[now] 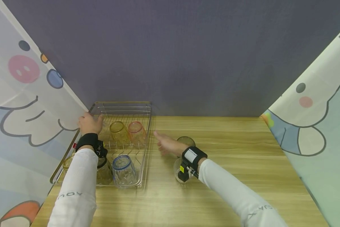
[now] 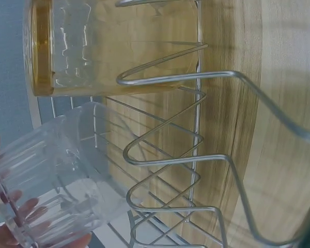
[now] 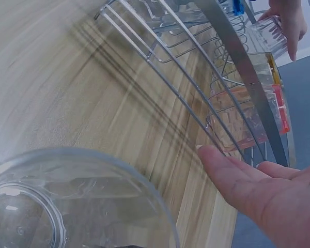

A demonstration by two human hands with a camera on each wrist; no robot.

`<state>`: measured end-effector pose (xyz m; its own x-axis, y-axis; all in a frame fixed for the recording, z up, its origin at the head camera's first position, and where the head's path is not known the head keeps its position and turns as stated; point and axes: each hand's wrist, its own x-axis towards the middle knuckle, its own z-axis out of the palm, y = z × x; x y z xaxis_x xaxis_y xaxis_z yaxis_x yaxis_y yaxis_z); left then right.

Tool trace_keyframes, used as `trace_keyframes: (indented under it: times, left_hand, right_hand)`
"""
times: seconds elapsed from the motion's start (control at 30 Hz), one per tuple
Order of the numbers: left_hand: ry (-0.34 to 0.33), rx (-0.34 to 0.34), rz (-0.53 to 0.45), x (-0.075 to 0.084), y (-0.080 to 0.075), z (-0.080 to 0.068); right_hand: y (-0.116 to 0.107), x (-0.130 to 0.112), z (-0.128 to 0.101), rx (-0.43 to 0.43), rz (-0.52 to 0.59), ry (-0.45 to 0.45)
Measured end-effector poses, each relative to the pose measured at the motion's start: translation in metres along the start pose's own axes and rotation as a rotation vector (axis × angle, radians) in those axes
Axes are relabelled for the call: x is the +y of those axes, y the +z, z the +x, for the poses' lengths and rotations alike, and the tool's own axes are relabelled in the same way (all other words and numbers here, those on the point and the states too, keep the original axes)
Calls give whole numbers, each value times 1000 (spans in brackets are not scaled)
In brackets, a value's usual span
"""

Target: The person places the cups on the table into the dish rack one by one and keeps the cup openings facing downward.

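Nearest on the wooden table [image 1: 229, 151], a clear glass [image 1: 179, 171] stands upright under the right wrist with a darker glass [image 1: 186, 140] just beyond it, both outside the wire rack [image 1: 146, 142] as if waiting their turn. The right hand [image 1: 167, 144] lies flat between them and the rack, fingers straight and relaxed, holding nothing. Farther left, the left hand [image 1: 89, 123] grips a ribbed clear glass [image 2: 51, 181] over the rack's far-left corner — tilted, near the yellow-rimmed glass [image 1: 118, 130] and pink-rimmed glass [image 1: 136, 130] already sitting upturned on the wires, probably to drain.
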<state>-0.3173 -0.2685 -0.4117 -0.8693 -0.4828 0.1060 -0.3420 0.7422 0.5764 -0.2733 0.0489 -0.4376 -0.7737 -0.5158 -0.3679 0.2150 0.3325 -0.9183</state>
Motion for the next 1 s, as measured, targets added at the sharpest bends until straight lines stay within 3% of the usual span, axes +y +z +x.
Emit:
trace_keyframes:
  times: [0.17, 0.43, 0.6, 0.77, 1.0]
  left_hand:
    - [-3, -77, 65, -2, 1, 8]
    - [5, -161, 154, -2, 4, 16]
    - [51, -184, 190, -2, 4, 14]
    - [100, -217, 235, -1, 4, 12]
    - [127, -279, 286, -4, 11, 16]
  right_hand:
    - [-2, 0, -2, -51, -7, -5]
    - [1, 1, 0, -51, -18, -4]
    - [7, 1, 2, -44, -47, -10]
    - [15, 2, 5, -31, 0, 0]
    - [21, 7, 7, -58, -3, 6]
